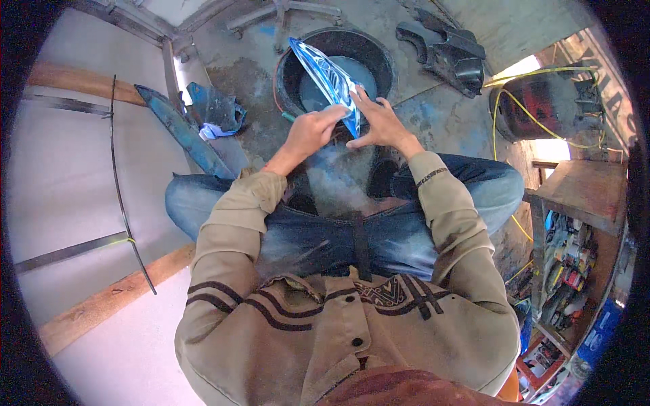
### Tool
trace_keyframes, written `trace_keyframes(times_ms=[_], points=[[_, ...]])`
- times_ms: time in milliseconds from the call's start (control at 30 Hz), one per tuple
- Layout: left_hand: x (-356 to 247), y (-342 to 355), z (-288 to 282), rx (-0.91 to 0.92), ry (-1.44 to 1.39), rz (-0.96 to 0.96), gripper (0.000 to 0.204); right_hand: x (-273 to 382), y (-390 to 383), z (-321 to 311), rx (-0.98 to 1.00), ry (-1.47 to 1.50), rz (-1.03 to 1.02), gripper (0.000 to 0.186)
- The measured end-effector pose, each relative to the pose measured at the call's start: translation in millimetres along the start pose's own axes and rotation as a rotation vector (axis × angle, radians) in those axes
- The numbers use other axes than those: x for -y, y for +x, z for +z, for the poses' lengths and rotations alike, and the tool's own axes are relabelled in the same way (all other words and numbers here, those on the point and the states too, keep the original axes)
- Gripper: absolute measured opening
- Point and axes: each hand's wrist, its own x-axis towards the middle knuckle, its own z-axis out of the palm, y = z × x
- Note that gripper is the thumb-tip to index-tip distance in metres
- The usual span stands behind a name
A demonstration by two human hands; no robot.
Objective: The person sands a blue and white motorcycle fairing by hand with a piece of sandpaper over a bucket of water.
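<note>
A long, pointed blue and white plastic panel (326, 76), with a glossy patterned face, is tilted above a round black tub (387, 61). My left hand (310, 135) is closed at the panel's lower left edge, its thumb laid against the face; its other fingers are mostly hidden. My right hand (381, 124) touches the lower right side, fingers stretched over the edge and thumb spread apart near the bottom tip. Just left of my left hand, a small green piece (288, 116) shows at the tub's rim. The tub seems to have greyish water in it.
Black moulded plastic parts (452, 54) lie beyond the tub at right. To the left, a long dull-blue panel (183, 132) leans by a crumpled blue object (220, 111). A yellow hose (496, 125) loops near a dark red container (535, 105). Wooden shelving (582, 193) with tools stands right.
</note>
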Motion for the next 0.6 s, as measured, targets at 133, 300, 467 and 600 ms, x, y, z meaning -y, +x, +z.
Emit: trace_keyframes(times_ms=[133,300,467,600], points=[[-8,-6,10,-0.029,0.015,-0.018,0.04,-1,0,1,-0.018,-0.004,-0.011,0.141],[-24,-17,23,0.081,-0.02,0.067,0.047,-8,1,6,-0.069,-0.036,-0.054,0.14],[-9,-9,12,0.057,0.009,0.169,0.046,-1,1,1,-0.015,0.008,-0.004,0.14],[-3,0,5,-0.039,-0.001,0.054,0.041,-1,0,1,-0.018,0.011,-0.01,0.139]])
